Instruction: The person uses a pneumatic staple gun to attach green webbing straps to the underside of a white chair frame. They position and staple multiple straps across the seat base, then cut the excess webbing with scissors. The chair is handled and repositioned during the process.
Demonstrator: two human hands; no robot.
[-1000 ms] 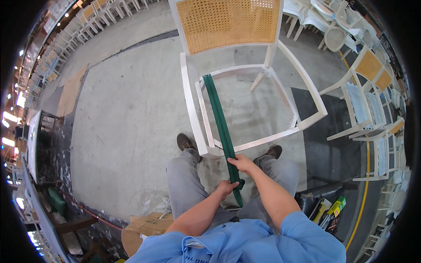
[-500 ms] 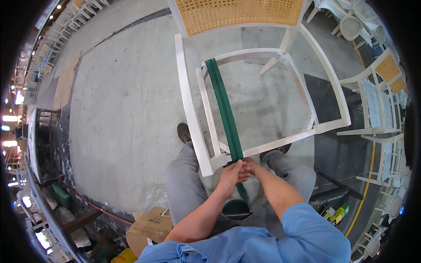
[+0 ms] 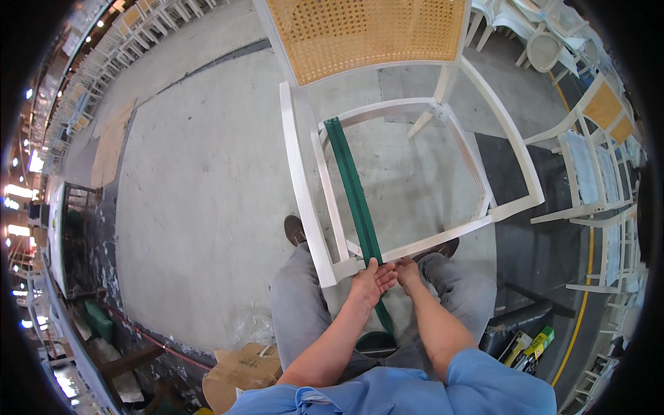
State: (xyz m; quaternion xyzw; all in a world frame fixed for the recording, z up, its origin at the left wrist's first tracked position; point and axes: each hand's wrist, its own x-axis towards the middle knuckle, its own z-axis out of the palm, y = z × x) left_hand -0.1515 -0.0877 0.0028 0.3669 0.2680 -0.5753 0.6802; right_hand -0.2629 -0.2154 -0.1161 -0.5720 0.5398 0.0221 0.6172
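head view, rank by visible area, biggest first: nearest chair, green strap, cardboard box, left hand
1. nearest chair
2. green strap and cardboard box: too alike to rank
3. left hand

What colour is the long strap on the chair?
The strap is green with darker lengthwise stripes, seen best in the head view.

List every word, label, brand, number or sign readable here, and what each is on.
Brown cardboard box: dark printing on its top, not copied here.
Small green-and-yellow carton: lettering too small to read reliably.
Long dark-green strap and white wooden chair frame: no lettering visible.
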